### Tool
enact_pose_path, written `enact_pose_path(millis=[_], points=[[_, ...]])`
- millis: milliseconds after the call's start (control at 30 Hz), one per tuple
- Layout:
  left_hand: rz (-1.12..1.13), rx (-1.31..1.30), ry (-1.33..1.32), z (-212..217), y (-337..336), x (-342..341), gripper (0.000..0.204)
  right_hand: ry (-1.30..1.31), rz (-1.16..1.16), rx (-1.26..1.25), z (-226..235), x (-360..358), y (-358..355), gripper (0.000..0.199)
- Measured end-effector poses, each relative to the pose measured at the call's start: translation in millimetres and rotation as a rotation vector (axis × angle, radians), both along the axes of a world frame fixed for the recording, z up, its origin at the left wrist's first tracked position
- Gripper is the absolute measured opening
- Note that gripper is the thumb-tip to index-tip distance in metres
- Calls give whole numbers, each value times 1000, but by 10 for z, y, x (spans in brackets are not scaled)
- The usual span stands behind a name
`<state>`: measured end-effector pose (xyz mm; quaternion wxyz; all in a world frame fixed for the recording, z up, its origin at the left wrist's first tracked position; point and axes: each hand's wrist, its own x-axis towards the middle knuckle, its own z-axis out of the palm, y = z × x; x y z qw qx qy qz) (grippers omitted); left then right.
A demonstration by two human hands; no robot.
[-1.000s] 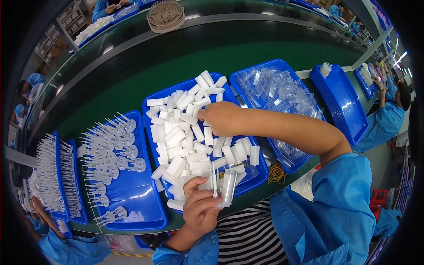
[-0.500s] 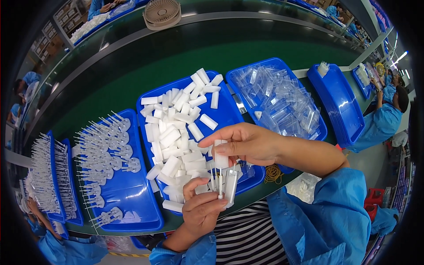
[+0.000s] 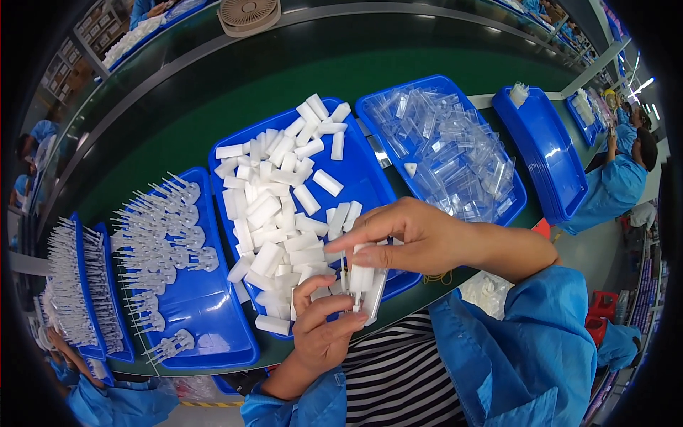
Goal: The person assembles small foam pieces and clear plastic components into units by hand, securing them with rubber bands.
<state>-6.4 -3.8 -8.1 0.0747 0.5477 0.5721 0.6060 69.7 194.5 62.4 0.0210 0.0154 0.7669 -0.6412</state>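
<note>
Closest to the wearer, in front of a black-and-white striped shirt (image 3: pixel 405 363), the left hand (image 3: pixel 324 333) is closed, thumb and fingers gripping the low end of a pronged white piece (image 3: pixel 357 303) along with a clear sleeve (image 3: pixel 377 297). Just above, the right hand (image 3: pixel 409 231) pinches a small white block (image 3: pixel 362 276) between thumb and fingers, its index finger stretching past the block to the left.

One second ago the right hand was in the pile of blocks; half a second ago it held this block higher, over the rod tips. Now the block sits lower, nearer the left fingers, apparently around one rod, whose lower part shows beneath it. Its long axis runs nearly upright, one end up under the right fingers, the other down toward the left hand. The clear sleeve stands just right of it, its upper end tilted slightly right.

Beyond the hands, a blue tray (image 3: pixel 363 169) holds loose white blocks (image 3: pixel 267 206). To its left, another tray carries pronged pieces (image 3: pixel 162 238); to its right, one is heaped with clear sleeves (image 3: pixel 455 156). Farther off lie a green work surface (image 3: pixel 341 80) and a beige fan (image 3: pixel 249 13).
</note>
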Motion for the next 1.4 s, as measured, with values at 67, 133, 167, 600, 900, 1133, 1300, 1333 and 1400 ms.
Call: enact_pose_path(millis=[67,133,167,600,900,1133,1300,1333,1400], points=[[2,-26,-15,39,2,4,15,-12,14,-19,12,24,-86,27],[8,-58,-32,21,-3,20,13,-27,34,-44,39,31,-137,27],[31,-2,-96,-34,8,46,13,-34,41,-17,69,33,-144,28],[43,25,-40,-16,-38,9,28,-71,-23,-37,101,164,-120,35],[-64,-57,27,21,4,63,33,-4,-11,-117,-85,255,-193,29],[-63,-63,91,-26,-6,44,28,173,-295,548,-7,92,531,29],[-55,-67,83,4,0,37,27,-138,-606,1049,-120,-25,1272,24],[-61,-76,79,18,3,37,27,-207,-568,1152,-154,-32,1333,27],[-64,-74,79,24,8,40,27,-276,-528,1253,-252,-47,1383,29]])
